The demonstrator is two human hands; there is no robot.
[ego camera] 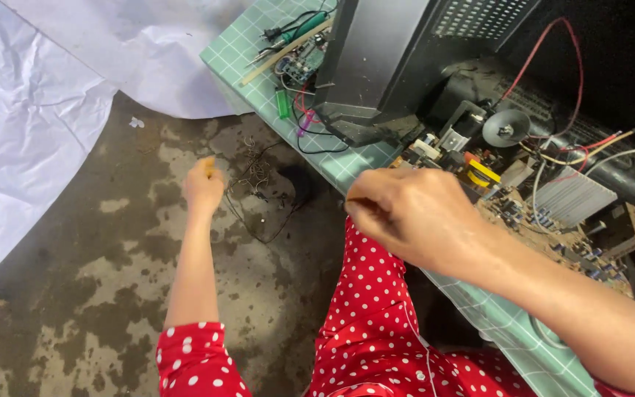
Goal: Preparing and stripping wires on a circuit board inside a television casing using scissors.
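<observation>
Two hands raised over stained floor and an opened television set

Nearest, red polka-dot sleeves and trousers (376, 323) fill the bottom edge. The right hand (413, 213) hovers just over the desk's (531, 342) near edge, its fingers pinched together, though what they grip is too small to tell. The left hand (203, 184) is held out over the stained concrete floor (97, 279), closed on something small and yellowish at its fingertips. Just beyond it a tangle of thin wire (259, 184) lies on the floor. On the green gridded desk, right behind the right hand, sits a bare circuit board (545, 220) with red and white leads, and farther back stands the dark television casing (391, 59). Tools and a small board (299, 62) crowd the far corner. White sheeting (38, 95) covers the far left.
</observation>
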